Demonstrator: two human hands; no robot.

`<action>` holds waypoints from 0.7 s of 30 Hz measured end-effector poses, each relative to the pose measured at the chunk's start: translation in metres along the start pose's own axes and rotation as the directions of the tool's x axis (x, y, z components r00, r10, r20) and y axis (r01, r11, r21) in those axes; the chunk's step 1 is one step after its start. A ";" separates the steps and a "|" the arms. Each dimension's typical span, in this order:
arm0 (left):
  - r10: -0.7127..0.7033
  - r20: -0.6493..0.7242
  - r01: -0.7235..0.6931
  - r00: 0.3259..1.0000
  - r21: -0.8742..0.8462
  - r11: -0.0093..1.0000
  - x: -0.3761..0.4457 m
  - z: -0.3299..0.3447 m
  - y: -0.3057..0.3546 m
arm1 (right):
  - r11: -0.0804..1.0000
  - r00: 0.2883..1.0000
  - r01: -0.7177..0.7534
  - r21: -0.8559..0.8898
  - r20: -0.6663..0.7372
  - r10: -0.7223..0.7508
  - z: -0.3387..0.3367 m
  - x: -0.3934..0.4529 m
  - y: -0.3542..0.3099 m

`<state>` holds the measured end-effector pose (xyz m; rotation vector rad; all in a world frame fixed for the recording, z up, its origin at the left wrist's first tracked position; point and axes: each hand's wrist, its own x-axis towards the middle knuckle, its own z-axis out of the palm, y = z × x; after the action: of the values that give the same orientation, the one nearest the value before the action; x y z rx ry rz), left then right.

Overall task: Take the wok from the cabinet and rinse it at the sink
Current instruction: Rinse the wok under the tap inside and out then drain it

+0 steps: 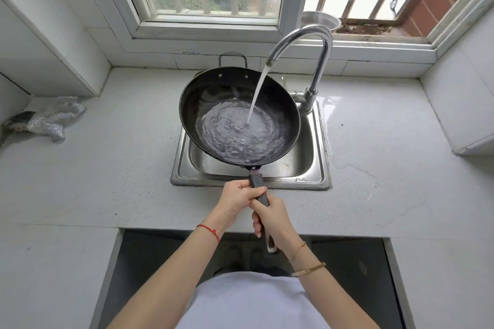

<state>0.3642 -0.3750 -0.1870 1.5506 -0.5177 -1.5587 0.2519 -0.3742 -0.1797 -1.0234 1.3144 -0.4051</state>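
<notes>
A black wok (211,93) hangs over the steel sink (315,168), with swirling water pooled in its bottom. A stream runs from the curved chrome faucet (320,61) into the wok right of centre. The wok's long dark handle (257,181) points toward me. My left hand (238,199) grips the handle near the sink's front rim. My right hand (272,218) grips the same handle just behind it, closer to my body. A small loop handle sticks up at the wok's far rim.
A crumpled silvery scouring cloth (50,120) lies on the pale stone counter (107,168) at the left. A metal bowl (320,20) rests on the window sill behind the faucet. White walls box in the counter on both sides. An open cabinet gap lies below.
</notes>
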 end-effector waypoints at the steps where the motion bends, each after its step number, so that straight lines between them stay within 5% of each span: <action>1: 0.000 -0.006 0.000 1.000 0.015 1.000 0.000 0.000 0.001 | 1.000 1.000 -0.008 0.010 0.009 0.008 0.000 -0.001 -0.002; 15: -0.107 0.174 0.140 0.979 -0.189 0.972 -0.001 0.001 -0.001 | 0.984 0.992 0.043 -0.174 -0.105 -0.062 0.000 -0.004 0.004; 21: -0.077 0.134 0.088 0.988 -0.079 0.993 0.000 0.002 0.000 | 0.994 0.995 0.036 -0.099 -0.089 -0.045 -0.001 -0.003 0.008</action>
<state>0.3626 -0.3755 -0.1871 1.4283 -0.4592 -1.7322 0.2478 -0.3677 -0.1843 -1.1249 1.4082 -0.4263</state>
